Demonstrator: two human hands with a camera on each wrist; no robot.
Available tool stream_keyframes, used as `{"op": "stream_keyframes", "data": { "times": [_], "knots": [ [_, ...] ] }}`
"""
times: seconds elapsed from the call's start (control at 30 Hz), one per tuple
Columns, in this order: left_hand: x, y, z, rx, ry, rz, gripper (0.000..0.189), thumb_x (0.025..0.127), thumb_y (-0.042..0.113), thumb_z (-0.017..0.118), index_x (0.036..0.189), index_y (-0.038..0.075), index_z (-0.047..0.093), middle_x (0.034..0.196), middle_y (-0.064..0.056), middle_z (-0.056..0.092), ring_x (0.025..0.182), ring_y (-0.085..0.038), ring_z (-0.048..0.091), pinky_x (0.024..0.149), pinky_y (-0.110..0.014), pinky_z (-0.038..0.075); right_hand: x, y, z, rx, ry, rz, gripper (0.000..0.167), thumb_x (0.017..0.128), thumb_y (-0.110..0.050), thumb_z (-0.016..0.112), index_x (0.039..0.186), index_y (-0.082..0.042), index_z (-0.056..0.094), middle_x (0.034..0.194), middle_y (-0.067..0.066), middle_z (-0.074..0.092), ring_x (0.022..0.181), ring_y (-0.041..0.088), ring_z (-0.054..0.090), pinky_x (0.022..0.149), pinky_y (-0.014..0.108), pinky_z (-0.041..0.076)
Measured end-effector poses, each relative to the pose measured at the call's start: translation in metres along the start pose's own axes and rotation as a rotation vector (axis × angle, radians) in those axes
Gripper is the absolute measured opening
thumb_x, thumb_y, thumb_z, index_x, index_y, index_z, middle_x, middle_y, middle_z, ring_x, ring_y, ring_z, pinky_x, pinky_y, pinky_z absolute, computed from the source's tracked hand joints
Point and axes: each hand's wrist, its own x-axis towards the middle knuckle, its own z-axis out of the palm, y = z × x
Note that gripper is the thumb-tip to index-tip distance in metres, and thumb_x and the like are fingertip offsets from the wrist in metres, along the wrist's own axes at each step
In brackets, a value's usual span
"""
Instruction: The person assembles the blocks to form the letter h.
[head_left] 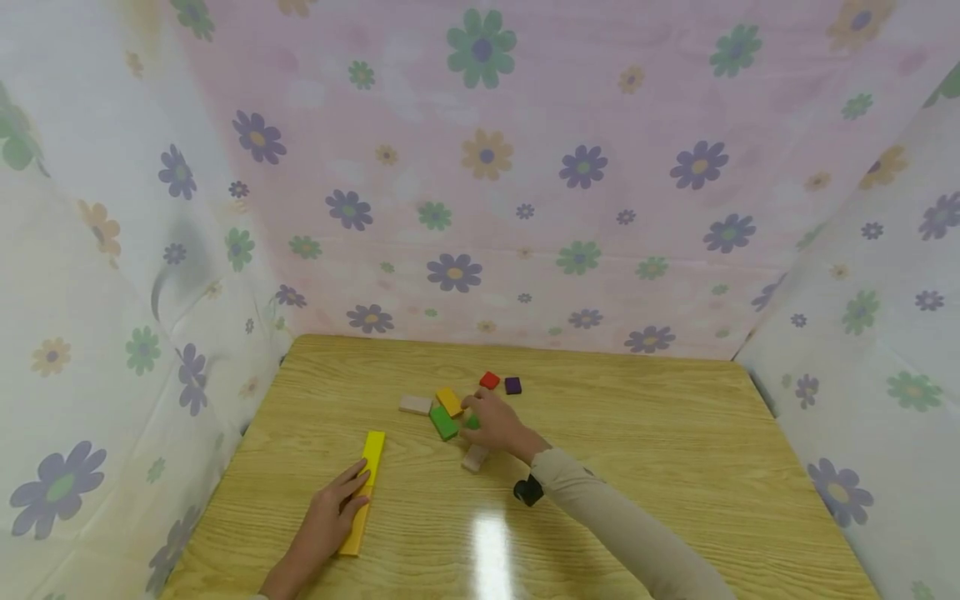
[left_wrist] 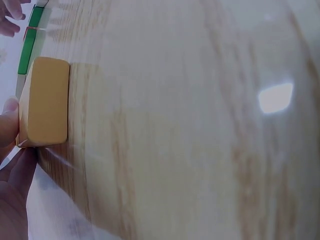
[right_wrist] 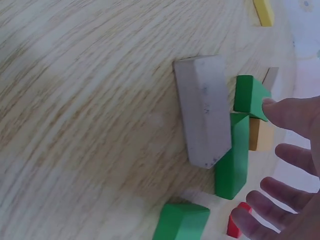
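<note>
On the left, my left hand (head_left: 326, 517) rests against a yellow block (head_left: 375, 446) and an orange block (head_left: 356, 531) laid end to end. In the left wrist view, its thumb touches the orange block's top, with fingers along its side. My right hand (head_left: 498, 421) hovers over a group of blocks, fingers apart and holding nothing. Under it, a green block (head_left: 472, 422) is partly hidden. A second green block (head_left: 443, 423), an orange-yellow block (head_left: 449, 402) and a beige block (head_left: 475, 457) lie close by. In the right wrist view, the thumb overlaps a green block (right_wrist: 246, 95); contact is unclear.
Another beige block (head_left: 416, 405) lies left of the group. Behind the right hand are a red block (head_left: 490, 380) and a dark purple block (head_left: 513, 385). A black object (head_left: 528, 491) shows by the right cuff. Flowered curtains (head_left: 525, 250) border the wooden table (head_left: 660, 433).
</note>
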Motion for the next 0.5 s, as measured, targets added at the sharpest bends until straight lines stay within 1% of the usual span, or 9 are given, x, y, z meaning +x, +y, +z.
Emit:
{"op": "stream_keyframes", "data": {
  "times": [0.2, 0.33, 0.5],
  "knots": [
    [-0.002, -0.002, 0.000, 0.008, 0.008, -0.006, 0.039, 0.084, 0.000, 0.068, 0.122, -0.006, 0.061, 0.136, -0.017, 0.051, 0.118, -0.039, 0.051, 0.089, -0.044, 0.049, -0.002, 0.006, 0.010, 0.002, -0.011, 0.086, 0.044, 0.085, -0.032, 0.071, 0.117, -0.006, 0.059, 0.109, 0.012, 0.051, 0.091, 0.021, 0.048, 0.070, 0.035, 0.047],
    [-0.003, -0.003, 0.001, 0.019, 0.010, 0.007, 0.038, 0.085, 0.001, 0.068, 0.122, -0.006, 0.061, 0.136, -0.017, 0.051, 0.118, -0.038, 0.052, 0.089, -0.044, 0.049, -0.003, 0.007, 0.015, 0.010, -0.017, 0.145, 0.046, 0.083, -0.033, 0.073, 0.118, -0.007, 0.058, 0.107, 0.011, 0.051, 0.087, 0.021, 0.046, 0.067, 0.036, 0.044],
    [-0.001, -0.004, 0.002, 0.013, 0.019, 0.021, 0.039, 0.084, 0.001, 0.068, 0.122, -0.006, 0.061, 0.136, -0.016, 0.051, 0.118, -0.038, 0.052, 0.089, -0.043, 0.049, -0.001, 0.007, 0.018, -0.023, 0.002, 0.171, 0.047, 0.080, -0.034, 0.074, 0.116, -0.009, 0.056, 0.101, 0.008, 0.050, 0.086, 0.023, 0.047, 0.067, 0.039, 0.044]
  ]
}}
